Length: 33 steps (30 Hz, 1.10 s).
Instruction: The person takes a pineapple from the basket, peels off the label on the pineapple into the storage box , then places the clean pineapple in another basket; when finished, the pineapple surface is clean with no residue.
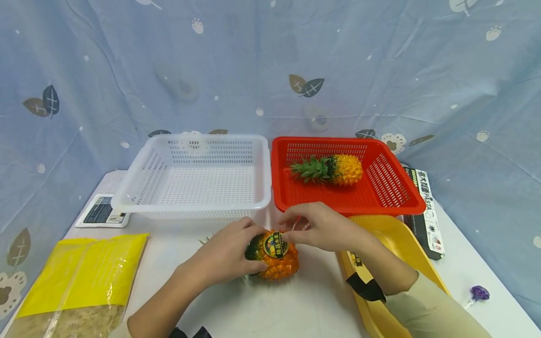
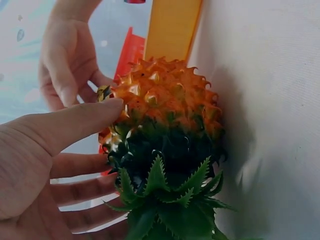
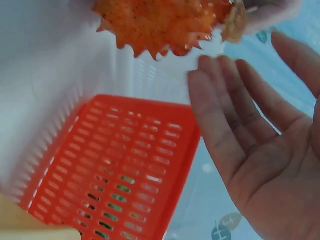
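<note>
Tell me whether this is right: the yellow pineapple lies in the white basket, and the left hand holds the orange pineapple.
The basket is wrong: the head view shows the yellow pineapple in the red basket, not the white basket. The left hand does hold the orange pineapple.

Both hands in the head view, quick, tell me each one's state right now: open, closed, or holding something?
Left hand: holding the shiny, spiky orange-and-green pineapple.
Right hand: open near it, holding nothing.
</note>
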Motion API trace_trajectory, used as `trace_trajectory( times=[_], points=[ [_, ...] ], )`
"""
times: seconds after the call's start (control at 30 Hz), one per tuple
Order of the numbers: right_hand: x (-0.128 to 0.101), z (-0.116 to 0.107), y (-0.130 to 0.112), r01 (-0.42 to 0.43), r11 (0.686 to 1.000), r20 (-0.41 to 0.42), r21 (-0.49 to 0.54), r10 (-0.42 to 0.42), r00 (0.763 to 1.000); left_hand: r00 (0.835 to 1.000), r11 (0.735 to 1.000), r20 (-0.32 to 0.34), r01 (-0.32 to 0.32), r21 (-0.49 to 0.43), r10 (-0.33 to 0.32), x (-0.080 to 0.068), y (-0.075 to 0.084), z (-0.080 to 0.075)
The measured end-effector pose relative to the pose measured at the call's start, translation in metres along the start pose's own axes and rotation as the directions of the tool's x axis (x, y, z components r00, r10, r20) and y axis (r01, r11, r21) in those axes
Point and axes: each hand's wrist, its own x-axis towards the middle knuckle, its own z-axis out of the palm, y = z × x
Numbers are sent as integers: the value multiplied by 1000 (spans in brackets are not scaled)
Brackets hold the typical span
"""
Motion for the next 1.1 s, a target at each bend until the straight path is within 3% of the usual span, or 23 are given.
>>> trace_trajectory(
  times=[0.3,0.53,0.73,1.1],
  points=[
    [8,11,0,-58,997,10,-53,59,998,1000,999,-6,-26,27,27,1,2,1],
    [11,13,1,-38,998,-13,-57,38,999,1000,999,-5,-18,28,18,0,2,0],
    [11,11,-1,-81,993,17,82,80,997,1000,1000,-9,-15,9,16,-1,1,0],
    [7,1,4,-108,939,109,328,76,991,1000,1000,-2,3,13,-3,0,0,1]
  ],
)
